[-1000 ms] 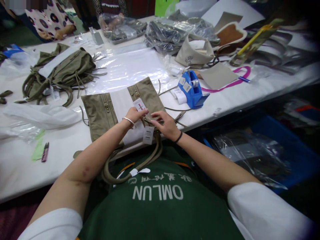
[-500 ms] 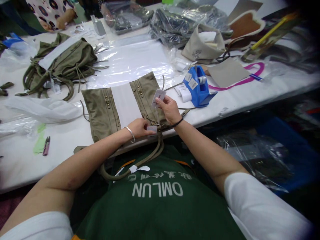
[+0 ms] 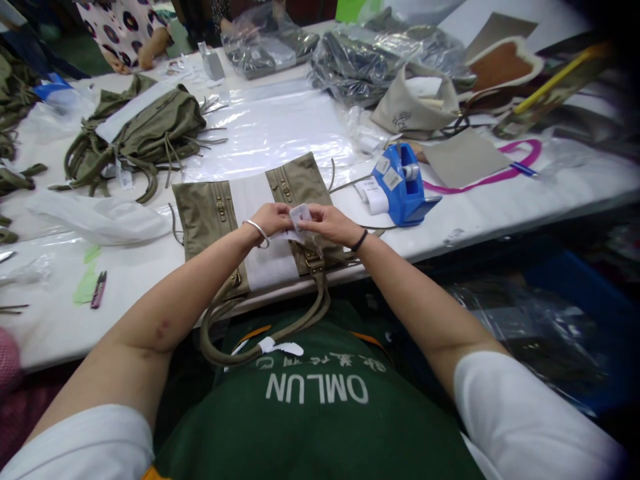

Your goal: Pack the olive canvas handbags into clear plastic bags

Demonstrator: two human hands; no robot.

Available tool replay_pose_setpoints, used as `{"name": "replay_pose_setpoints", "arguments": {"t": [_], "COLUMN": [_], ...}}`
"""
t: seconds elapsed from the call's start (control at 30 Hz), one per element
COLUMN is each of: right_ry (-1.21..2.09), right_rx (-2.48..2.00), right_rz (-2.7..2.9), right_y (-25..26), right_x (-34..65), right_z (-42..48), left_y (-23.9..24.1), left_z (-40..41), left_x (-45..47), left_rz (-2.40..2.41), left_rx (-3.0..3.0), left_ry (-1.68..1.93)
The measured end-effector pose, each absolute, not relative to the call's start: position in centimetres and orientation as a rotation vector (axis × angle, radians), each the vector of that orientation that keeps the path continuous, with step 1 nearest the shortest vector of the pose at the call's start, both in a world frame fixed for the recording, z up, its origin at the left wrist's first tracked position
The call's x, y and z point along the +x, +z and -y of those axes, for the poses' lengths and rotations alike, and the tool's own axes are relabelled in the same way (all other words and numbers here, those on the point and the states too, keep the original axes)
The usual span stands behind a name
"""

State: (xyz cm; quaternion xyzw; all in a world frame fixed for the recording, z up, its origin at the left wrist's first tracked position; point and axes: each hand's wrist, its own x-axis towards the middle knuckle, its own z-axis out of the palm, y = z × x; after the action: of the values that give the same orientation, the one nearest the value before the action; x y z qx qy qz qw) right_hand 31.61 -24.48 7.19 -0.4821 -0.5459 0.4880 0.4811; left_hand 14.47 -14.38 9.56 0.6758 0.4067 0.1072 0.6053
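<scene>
An olive handbag (image 3: 210,217) with a white paper band across it lies flat at the table's near edge, its handles (image 3: 270,330) hanging off toward me. Both hands meet over the bag's right half. My left hand (image 3: 273,219) and my right hand (image 3: 327,223) pinch small white paper hang tags (image 3: 300,215) between their fingertips, the tags held together just above the bag's buckle.
A blue tape dispenser (image 3: 405,187) stands to the right. More olive bags (image 3: 145,133) are piled at the back left. Loose plastic bags (image 3: 100,220), a small purple clipper (image 3: 99,289), packed goods (image 3: 360,60) and a beige pouch (image 3: 410,103) lie around. Another person's hands (image 3: 150,50) work at the far left.
My right hand, which had lifted a tag up and away, came back down to the left hand. Both hands now hold the tags together over the bag.
</scene>
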Motion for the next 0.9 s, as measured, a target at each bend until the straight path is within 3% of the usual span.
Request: {"name": "replay_pose_setpoints", "arguments": {"t": [0.23, 0.4, 0.53, 0.77, 0.9], "right_ry": [1.112, 1.06, 1.208, 1.51, 1.358], "right_rx": [-1.35, -1.339, -1.289, -1.19, -1.248], "right_rz": [1.211, 1.04, 1.07, 1.354, 1.411], "right_y": [5.4, 5.0, 5.4, 6.0, 5.5], "right_x": [31.8, 31.8, 31.6, 30.2, 29.7], "right_z": [23.1, 24.0, 24.2, 23.3, 22.2], "left_y": [9.7, 8.0, 7.2, 7.6, 7.6], "left_z": [12.3, 13.8, 15.0, 13.7, 13.1], "left_x": [13.7, 11.1, 9.8, 9.6, 11.8], "left_rz": [-0.901, -0.789, -0.571, -0.905, -0.971], "left_rx": [1.32, 1.979, 2.307, 1.663, 1.509], "left_ry": [0.266, 0.002, 0.005, 0.266, 0.446]}}
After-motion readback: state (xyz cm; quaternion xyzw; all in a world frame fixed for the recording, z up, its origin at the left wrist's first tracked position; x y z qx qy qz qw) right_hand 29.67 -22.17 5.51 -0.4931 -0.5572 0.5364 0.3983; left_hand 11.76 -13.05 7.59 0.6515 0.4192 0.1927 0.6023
